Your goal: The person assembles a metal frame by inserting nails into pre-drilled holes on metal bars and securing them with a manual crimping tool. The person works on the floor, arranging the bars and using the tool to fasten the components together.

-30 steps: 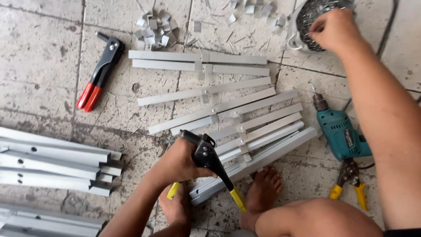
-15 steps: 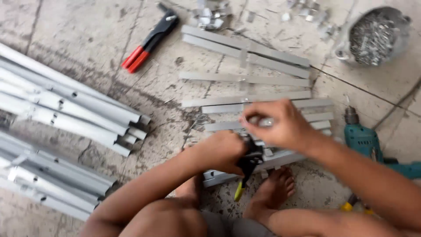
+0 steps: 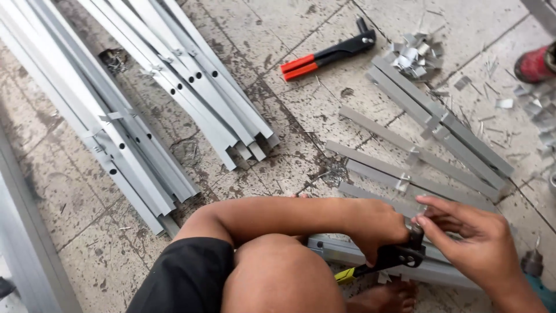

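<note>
Since half a second ago the view has swung left and closer: the bowl of rivets at upper right is gone from sight, the long grey channels now fill the upper left, and the right hand has slid from over the left hand to the tool's nose.

Left hand (image 3: 376, 229) — fist wrapped round the black rivet gun (image 3: 399, 255), which sits low centre-right over a grey bar (image 3: 347, 250) lying on the floor; one yellow handle tip (image 3: 346, 275) pokes out beside the knee (image 3: 278, 278). Right hand (image 3: 475, 246) — thumb and forefinger pinched together at the gun's nose; whatever is between them is too small to tell.

Counts:
- Rivet guns: two — the one in hand, and a red-handled rivet gun (image 3: 330, 55) lying untouched on the tiles at top centre.
- Short flat strips (image 3: 405, 156) laid side by side right of centre: about five or six, several with small clips midway.
- Long channels (image 3: 174, 81) with punched holes, in two bundles at upper left; exact number hard to count.
- One heap of small metal clips (image 3: 412, 55) just right of the red-handled tool.
- One teal drill (image 3: 541, 287), partly seen at the lower right corner.
- One bare foot (image 3: 385, 298) at the bottom edge.
</note>
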